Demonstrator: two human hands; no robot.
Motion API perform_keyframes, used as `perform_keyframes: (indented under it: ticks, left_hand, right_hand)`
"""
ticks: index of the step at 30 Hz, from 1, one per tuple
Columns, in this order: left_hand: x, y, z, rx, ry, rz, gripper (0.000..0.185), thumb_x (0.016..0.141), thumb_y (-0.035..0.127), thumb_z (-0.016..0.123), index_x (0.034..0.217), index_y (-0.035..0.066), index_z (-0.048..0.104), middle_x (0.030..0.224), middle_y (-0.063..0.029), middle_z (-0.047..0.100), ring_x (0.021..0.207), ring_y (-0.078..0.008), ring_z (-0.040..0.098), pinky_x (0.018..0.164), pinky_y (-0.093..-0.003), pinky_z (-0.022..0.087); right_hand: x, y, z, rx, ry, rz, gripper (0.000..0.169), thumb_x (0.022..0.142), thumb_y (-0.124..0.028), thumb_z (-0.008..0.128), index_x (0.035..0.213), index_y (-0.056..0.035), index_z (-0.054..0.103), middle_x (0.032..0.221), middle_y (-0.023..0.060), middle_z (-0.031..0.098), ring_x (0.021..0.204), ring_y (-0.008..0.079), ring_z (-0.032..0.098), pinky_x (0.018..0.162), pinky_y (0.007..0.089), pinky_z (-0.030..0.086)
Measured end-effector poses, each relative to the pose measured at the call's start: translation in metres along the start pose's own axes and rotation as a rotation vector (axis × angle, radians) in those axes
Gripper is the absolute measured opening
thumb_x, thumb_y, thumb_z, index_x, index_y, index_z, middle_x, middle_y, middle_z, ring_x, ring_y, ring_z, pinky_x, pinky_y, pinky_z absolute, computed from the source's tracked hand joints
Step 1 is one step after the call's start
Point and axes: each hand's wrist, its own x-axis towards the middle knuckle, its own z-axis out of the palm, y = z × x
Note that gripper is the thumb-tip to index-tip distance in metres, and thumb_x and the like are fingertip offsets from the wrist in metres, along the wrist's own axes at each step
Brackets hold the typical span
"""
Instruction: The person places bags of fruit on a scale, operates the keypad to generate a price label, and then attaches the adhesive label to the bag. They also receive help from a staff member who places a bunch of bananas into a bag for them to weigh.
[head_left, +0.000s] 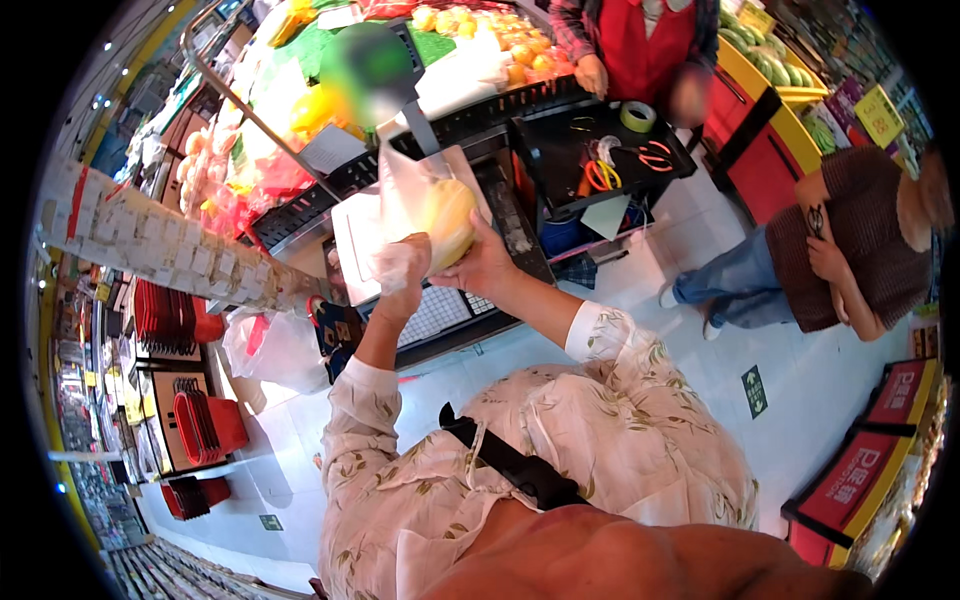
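Note:
In front of me, a round yellow fruit, perhaps a melon, (450, 217) is wrapped in a thin clear plastic bag (399, 176) over a weighing scale. The bag's gathered film is gripped in my left hand (403, 270), whose fingers are curled. My right hand (487, 262) cups the fruit from its lower right side. Under them lies the scale's pale platform (352, 236), with the keypad (435, 315) on the side towards me. A post rises behind the platform to a display, partly blurred.
To the right, a black tray table (555, 165) holds a roll of tape (637, 117) and scissors (655, 156). A person in a red apron (645, 45) stands behind it; another person (855, 240) stands at the right. A wrapped pillar (180, 240) and a white plastic bag (274, 349) are at the left.

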Motion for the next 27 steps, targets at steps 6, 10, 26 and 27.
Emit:
perform_keyframes:
  ticks: [6,10,26,27]
  left_hand:
    - [0.017,0.000,-0.014,0.127,0.080,0.041,0.026,0.086,0.014,0.053,0.065,0.002,0.044,0.062,-0.0071,0.040,0.058,-0.0177,0.039,0.055,-0.0300,0.034]
    - [0.010,-0.025,-0.020,0.202,-0.011,0.096,0.018,0.077,0.003,0.057,0.064,0.003,0.045,0.064,-0.0071,0.045,0.058,-0.0196,0.044,0.056,-0.0306,0.038]
    - [-0.005,-0.010,-0.035,0.216,0.072,0.030,0.020,0.068,0.001,0.069,0.082,0.002,0.055,0.079,-0.0087,0.052,0.076,-0.0230,0.054,0.071,-0.0314,0.044]
    - [0.003,0.000,-0.032,0.259,0.111,0.024,0.017,0.070,0.003,0.067,0.082,0.001,0.055,0.079,-0.0092,0.052,0.074,-0.0232,0.053,0.070,-0.0317,0.044]
  right_hand:
    - [0.047,-0.012,0.001,-0.060,0.114,-0.146,0.058,0.081,-0.036,0.059,0.129,-0.0095,0.039,0.126,0.0128,0.048,0.114,0.0304,0.050,0.093,0.0539,0.041]
    - [0.070,-0.019,-0.016,-0.219,0.198,-0.292,0.050,0.079,-0.028,0.059,0.121,-0.0045,0.046,0.113,0.0121,0.055,0.103,0.0259,0.057,0.079,0.0466,0.051]
    - [0.104,-0.023,-0.058,-0.285,0.113,-0.354,0.043,0.075,-0.017,0.050,0.116,-0.0031,0.047,0.105,0.0122,0.059,0.087,0.0268,0.064,0.071,0.0426,0.057]
    - [0.101,-0.027,-0.062,-0.235,0.100,-0.345,0.045,0.075,-0.018,0.049,0.118,-0.0031,0.047,0.108,0.0124,0.058,0.092,0.0273,0.062,0.075,0.0438,0.055]
